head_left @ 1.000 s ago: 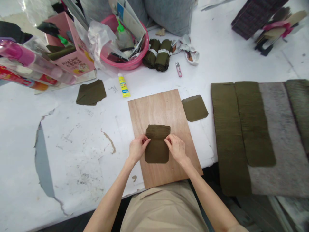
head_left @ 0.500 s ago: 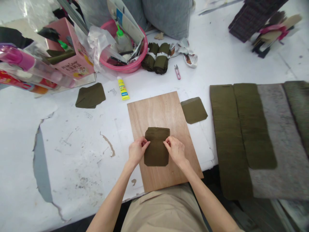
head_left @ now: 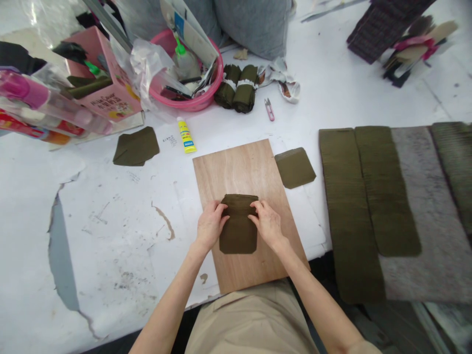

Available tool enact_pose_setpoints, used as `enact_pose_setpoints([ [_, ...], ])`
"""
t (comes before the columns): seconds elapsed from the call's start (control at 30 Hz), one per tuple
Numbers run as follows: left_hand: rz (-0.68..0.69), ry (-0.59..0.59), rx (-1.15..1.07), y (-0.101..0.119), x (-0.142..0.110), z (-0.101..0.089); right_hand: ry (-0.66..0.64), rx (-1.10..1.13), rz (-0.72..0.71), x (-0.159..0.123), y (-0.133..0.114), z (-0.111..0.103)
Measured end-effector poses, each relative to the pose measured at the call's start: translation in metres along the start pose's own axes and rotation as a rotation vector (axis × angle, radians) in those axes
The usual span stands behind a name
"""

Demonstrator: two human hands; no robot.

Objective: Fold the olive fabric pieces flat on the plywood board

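A dark olive fabric piece (head_left: 238,233) with clipped lower corners lies flat on a wooden board (head_left: 236,169). A creased band runs across its top. My left hand (head_left: 211,223) is at its upper left edge, thumb and forefinger apart, fingertips resting on the cloth. At the upper right edge, my right hand (head_left: 268,223) mirrors this, thumb and fingers spread and touching the cloth. Just right of the board is another olive fabric piece (head_left: 296,168), much like the first.
More olive pieces (head_left: 136,146) lie at left, near a yellow glue tube (head_left: 187,136). Pink thread snips (head_left: 269,109), rolled olive bundles (head_left: 245,91) and a pink basket (head_left: 191,104) are behind. Olive fabric stacks (head_left: 342,206) on a grey surface stand right. The white table covering is torn at left.
Both hands have loosened from a pinch on the fabric's side edges. Forefingers have moved up toward its top band, away from the thumbs. The fabric piece stays in place on the board.
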State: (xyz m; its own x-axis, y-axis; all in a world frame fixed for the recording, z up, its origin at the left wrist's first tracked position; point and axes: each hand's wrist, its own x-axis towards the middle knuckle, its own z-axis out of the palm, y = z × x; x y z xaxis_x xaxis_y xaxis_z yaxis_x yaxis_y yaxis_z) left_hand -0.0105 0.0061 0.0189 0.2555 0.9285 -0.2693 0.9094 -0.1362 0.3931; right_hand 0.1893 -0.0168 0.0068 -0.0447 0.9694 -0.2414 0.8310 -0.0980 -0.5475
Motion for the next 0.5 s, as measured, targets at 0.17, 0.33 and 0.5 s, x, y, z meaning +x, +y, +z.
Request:
enact_pose_setpoints([
  [0.17, 0.044, -0.102, 0.041, -0.003, 0.015, -0.008, -0.066, -0.039, -0.014, 0.011, 0.003, -0.003],
  [0.33, 0.061, -0.181, 0.055, -0.002, 0.025, -0.014, -0.077, -0.051, -0.063, 0.011, 0.003, -0.005],
  [0.5, 0.037, -0.165, 0.032, 0.003, 0.020, -0.015, -0.012, -0.030, -0.118, 0.001, -0.002, -0.006],
])
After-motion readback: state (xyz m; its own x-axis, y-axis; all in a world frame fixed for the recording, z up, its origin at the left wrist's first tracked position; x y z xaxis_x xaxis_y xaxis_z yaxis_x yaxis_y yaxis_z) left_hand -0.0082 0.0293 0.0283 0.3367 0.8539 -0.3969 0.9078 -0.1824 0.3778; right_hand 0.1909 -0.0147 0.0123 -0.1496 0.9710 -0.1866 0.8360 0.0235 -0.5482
